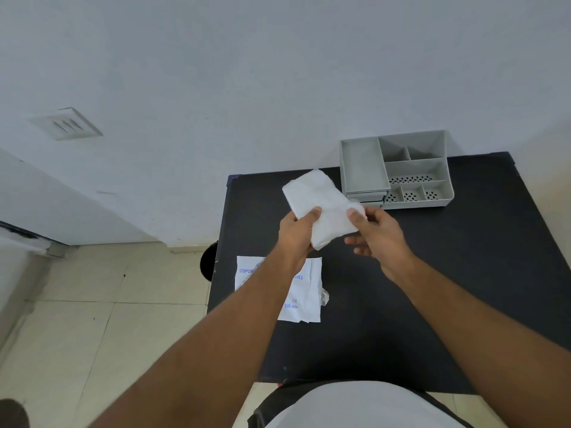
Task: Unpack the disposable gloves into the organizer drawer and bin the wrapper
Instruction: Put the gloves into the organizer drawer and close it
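Observation:
A white stack of disposable gloves (318,199) is held up over the black table (432,288). My left hand (296,233) grips its near left edge, thumb on top. My right hand (377,233) pinches its right corner with thumb and forefinger. The empty white wrapper (304,291) with blue print lies flat on the table under my left forearm. The grey organizer (398,171) stands at the far edge of the table, its top drawer (363,168) pulled out and empty, just beyond the gloves.
A dark round bin (207,264) shows partly past the table's left edge, on the tiled floor (92,304). A white wall rises behind the table. A small clear plastic scrap (325,296) lies by the wrapper.

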